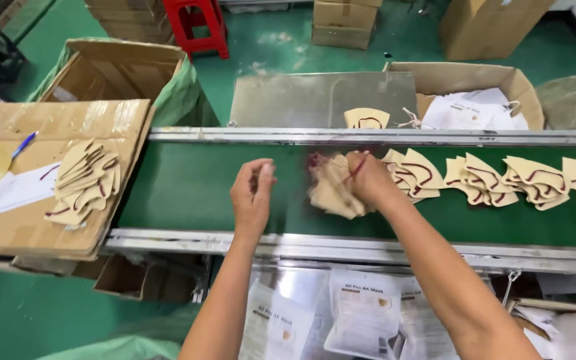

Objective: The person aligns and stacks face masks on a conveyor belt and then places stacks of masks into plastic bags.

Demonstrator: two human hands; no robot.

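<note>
Loose masks (495, 179) on green belt (181, 190) (right hand (366, 175) gripping some)

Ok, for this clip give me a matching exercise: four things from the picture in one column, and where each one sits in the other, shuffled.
Things:
1. right hand
2. loose pile of tan masks
3. blue pen
4. white pouches

Places:
A. below the belt's near rail
B. on the flattened cardboard, left of the belt
C. gripping a bunch of tan masks over the green belt
D. near the cardboard's far left edge

Pairs: 1-C, 2-B, 3-D, 4-A
</note>
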